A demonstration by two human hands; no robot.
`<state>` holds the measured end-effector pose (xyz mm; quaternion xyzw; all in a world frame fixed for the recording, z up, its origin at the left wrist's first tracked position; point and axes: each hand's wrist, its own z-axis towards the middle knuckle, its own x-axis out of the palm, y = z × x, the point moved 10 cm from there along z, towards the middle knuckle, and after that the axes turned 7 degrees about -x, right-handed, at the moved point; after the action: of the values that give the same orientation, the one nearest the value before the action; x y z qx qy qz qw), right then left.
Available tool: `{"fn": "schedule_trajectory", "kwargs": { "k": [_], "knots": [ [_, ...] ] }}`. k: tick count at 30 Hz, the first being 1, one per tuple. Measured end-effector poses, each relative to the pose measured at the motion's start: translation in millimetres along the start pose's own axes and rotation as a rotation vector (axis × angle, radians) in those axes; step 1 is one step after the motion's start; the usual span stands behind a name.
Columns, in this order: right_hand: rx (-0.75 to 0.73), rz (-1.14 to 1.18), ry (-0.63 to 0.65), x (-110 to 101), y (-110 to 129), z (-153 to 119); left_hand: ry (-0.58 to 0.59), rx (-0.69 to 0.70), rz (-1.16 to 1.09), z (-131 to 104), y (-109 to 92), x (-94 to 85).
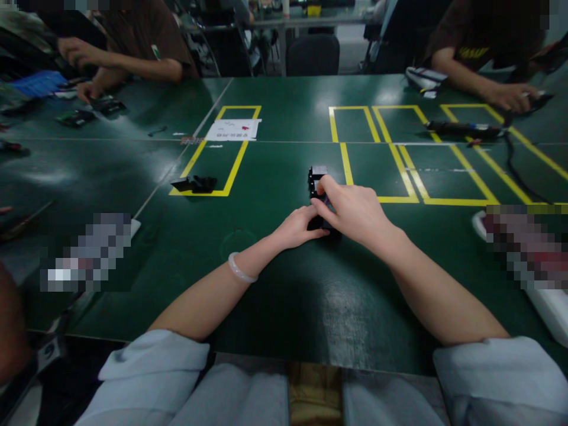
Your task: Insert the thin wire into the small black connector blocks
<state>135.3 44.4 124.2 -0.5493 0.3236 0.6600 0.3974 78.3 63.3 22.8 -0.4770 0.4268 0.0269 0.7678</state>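
A small black part with a silvery-grey block at its far end rests on the green table in front of me, partly covered by both hands. My left hand grips its near end from the left, thumb and fingers closed round it. From the right, my right hand reaches over it, with bent fingers pressed on its upper side. What lies between those fingertips is hidden. A pale bracelet circles my left wrist.
A black part lies at the near end of a yellow-taped frame on the left, with a white paper sheet beyond. At right is a black cylindrical tool with a cable. Blurred-out items flank me; co-workers' hands work across the table.
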Motion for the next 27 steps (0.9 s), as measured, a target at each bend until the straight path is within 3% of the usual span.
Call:
{"fn": "schedule_trajectory", "kwargs": {
  "k": [27],
  "knots": [
    [0.018,-0.089,0.009,1.7,-2.5,2.3,0.022,-0.061,0.071,0.5,4.5,2.6]
  ]
}}
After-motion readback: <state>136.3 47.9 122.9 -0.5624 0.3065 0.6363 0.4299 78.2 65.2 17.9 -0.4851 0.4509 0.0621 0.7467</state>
